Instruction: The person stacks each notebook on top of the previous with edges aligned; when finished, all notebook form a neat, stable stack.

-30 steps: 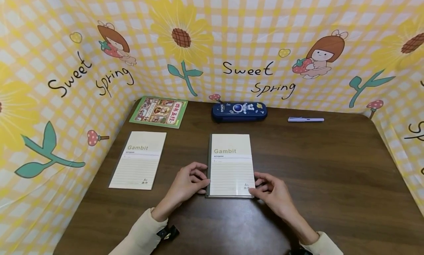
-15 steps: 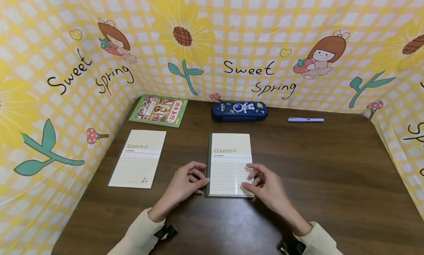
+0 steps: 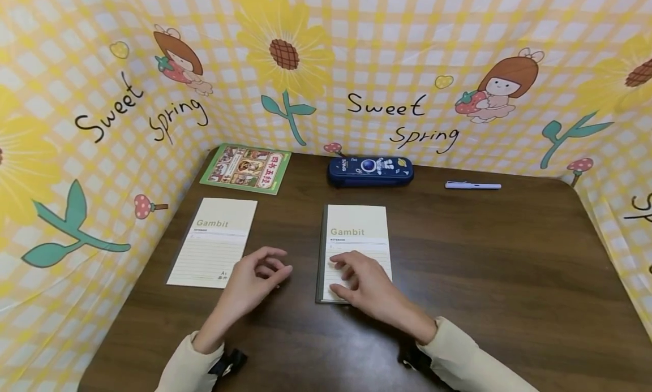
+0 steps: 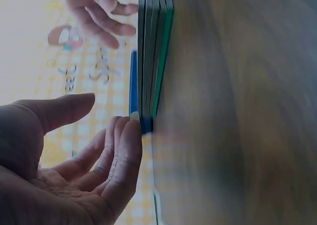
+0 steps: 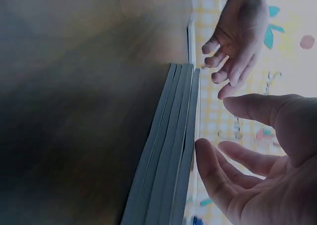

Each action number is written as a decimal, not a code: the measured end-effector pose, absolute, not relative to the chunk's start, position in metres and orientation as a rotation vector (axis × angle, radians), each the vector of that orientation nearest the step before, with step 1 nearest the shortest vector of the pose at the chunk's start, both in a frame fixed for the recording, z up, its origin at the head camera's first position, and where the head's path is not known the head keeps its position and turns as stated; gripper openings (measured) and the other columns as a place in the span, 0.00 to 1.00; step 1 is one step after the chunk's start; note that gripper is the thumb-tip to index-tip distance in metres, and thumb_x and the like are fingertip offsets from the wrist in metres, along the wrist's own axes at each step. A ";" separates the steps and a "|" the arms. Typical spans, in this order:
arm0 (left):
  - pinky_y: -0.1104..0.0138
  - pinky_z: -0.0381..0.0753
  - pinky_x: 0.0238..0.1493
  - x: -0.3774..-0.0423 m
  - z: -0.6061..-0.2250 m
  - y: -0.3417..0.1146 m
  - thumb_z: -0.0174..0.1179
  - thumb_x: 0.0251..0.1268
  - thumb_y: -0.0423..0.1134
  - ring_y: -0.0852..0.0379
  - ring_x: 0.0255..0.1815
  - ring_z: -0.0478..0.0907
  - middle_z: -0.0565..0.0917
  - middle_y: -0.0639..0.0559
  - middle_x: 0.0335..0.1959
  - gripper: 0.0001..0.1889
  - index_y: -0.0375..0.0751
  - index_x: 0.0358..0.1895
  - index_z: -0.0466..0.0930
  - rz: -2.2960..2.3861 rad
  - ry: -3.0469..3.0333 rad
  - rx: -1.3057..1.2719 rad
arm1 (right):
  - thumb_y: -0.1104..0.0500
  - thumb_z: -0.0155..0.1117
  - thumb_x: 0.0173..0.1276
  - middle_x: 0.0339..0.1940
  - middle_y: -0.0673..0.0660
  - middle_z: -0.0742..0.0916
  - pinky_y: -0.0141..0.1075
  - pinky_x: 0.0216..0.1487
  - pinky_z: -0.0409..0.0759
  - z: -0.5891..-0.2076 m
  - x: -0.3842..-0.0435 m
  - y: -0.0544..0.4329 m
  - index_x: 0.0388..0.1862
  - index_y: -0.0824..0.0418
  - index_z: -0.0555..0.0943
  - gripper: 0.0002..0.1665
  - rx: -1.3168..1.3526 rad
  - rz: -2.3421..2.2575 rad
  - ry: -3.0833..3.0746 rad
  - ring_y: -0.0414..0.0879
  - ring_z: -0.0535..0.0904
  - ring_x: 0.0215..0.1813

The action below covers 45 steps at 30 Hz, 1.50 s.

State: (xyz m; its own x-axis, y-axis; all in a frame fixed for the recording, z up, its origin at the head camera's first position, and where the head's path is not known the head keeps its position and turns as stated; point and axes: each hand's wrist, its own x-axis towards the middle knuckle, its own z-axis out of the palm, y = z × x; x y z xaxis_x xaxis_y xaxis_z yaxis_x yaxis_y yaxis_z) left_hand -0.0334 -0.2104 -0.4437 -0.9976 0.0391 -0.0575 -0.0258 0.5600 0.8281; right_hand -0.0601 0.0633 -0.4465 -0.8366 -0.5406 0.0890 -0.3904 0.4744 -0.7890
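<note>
A neat stack of several notebooks (image 3: 356, 219), topped by a cream cover reading "Gambit", lies in the middle of the table. In both wrist views its layered edges (image 5: 166, 150) show, with a green one (image 4: 163, 61) at the bottom in the left wrist view. My right hand (image 3: 369, 287) hovers over the lower part of the top cover, fingers loosely bent and nothing held. My left hand (image 3: 252, 281) is apart from the stack, overlapping the lower right corner of a single matching Gambit notebook (image 3: 211, 245). Its fingers are loosely bent around nothing.
A green illustrated booklet (image 3: 247, 168) lies at the back left. Near the back edge stand a dark blue space-themed pencil case (image 3: 370, 172) and, to its right, a lilac pen (image 3: 472, 185). Yellow checked cloth (image 3: 387, 58) walls the table's back and sides.
My left hand has left the stack's left side and moved left toward the single notebook. My right hand has gone from the stack's right edge leftward over its cover. The stack stays put.
</note>
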 end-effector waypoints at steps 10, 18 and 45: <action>0.72 0.83 0.35 -0.019 -0.440 -0.253 0.69 0.71 0.41 0.56 0.35 0.86 0.89 0.49 0.35 0.08 0.41 0.44 0.87 1.183 3.047 -0.097 | 0.54 0.71 0.72 0.55 0.58 0.86 0.39 0.54 0.85 -0.442 -0.069 0.016 0.67 0.63 0.79 0.28 -1.088 -0.951 2.567 0.48 0.86 0.50; 0.43 0.77 0.52 -0.007 -0.443 -0.283 0.70 0.69 0.41 0.31 0.52 0.80 0.85 0.28 0.50 0.15 0.33 0.49 0.87 0.984 3.225 -0.248 | 0.48 0.67 0.76 0.65 0.55 0.82 0.40 0.65 0.82 -0.440 -0.073 -0.030 0.73 0.58 0.75 0.31 -1.359 -0.556 2.550 0.48 0.83 0.63; 0.21 0.53 0.69 0.007 -0.450 -0.331 0.60 0.75 0.61 0.17 0.82 0.41 0.43 0.22 0.83 0.47 0.35 0.83 0.53 0.672 2.817 -0.070 | 0.25 0.35 0.79 0.89 0.42 0.46 0.42 0.87 0.55 -0.458 -0.070 -0.113 0.88 0.43 0.44 0.48 -1.507 0.065 2.351 0.40 0.42 0.90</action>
State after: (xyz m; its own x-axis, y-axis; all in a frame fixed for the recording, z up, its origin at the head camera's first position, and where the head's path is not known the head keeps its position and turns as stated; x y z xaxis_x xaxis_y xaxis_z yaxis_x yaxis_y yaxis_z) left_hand 0.0069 -0.3306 -0.4501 -0.9690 0.0102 -0.2467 -0.1023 0.8928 0.4386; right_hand -0.0704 -0.1128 -0.4579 -0.3750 -0.8731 -0.3116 -0.8890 0.4340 -0.1459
